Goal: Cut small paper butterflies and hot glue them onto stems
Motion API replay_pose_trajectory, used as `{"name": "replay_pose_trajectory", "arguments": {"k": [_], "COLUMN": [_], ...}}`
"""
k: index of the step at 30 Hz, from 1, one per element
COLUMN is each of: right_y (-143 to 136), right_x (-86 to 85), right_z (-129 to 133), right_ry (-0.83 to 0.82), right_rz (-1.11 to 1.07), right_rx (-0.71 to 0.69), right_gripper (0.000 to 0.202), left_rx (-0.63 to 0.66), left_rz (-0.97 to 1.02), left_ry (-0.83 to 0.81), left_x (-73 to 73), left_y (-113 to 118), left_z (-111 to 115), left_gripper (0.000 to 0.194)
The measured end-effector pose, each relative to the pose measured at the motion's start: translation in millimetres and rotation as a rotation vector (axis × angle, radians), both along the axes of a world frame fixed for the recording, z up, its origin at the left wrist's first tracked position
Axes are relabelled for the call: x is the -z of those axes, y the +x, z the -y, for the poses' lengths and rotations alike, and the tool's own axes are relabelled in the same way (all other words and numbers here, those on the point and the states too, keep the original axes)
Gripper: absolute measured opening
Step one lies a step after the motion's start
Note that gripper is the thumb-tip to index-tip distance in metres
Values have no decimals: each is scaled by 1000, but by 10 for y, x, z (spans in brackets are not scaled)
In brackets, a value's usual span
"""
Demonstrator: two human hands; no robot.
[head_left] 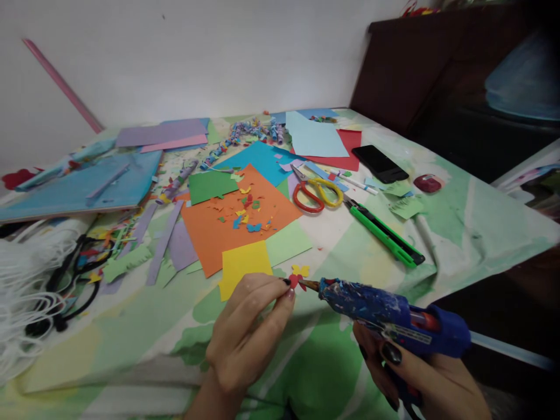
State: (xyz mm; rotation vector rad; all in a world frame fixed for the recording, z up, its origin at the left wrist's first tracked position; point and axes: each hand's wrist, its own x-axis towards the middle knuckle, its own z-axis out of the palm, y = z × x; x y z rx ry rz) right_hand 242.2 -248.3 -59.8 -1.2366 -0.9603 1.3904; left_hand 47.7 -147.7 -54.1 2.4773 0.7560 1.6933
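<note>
Between the thumb and index finger of my left hand (251, 332) is a small red paper butterfly (296, 282). My right hand (420, 373) is wrapped round the handle of a blue glue gun (371, 309), its metal tip at the red butterfly. A yellow paper butterfly (301, 270) shows just behind the red one. Left of them lies a yellow paper piece (245, 262), partly on an orange sheet (205, 233) that bears small butterflies and scraps, among them a blue butterfly (254, 228).
Scissors (310, 198) with red and yellow handles lie beyond the glue gun, beside a green cutter (385, 233). A black phone (380, 163) rests farther back. White cord (26, 297) and a blue board (109, 186) occupy the left side.
</note>
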Motion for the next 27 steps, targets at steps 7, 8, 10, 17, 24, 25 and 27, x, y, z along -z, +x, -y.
{"name": "replay_pose_trajectory", "arguments": {"k": [7, 8, 10, 17, 24, 25, 27], "right_y": [-60, -74, -89, 26, 44, 23, -16], "right_x": [-105, -125, -148, -27, -5, -23, -66], "right_z": [9, 13, 17, 26, 51, 50, 46], "right_ry": [-97, -125, -151, -120, -123, -121, -131], "right_rz": [20, 28, 35, 43, 62, 56, 50], "right_rx": [81, 117, 161, 65, 54, 51, 64], "right_gripper": [42, 42, 43, 36, 38, 38, 39], "left_rx": [-7, -5, -1, 49, 34, 31, 21], "left_rz": [0, 0, 11, 39, 20, 25, 31], "left_ry": [14, 17, 20, 11, 17, 18, 20], "left_x": [-5, -4, 2, 52, 39, 31, 15], "left_y": [9, 8, 6, -1, -8, -8, -6], "left_z": [5, 4, 1, -2, 9, 10, 10], "left_gripper": [22, 21, 21, 21, 22, 22, 22]}}
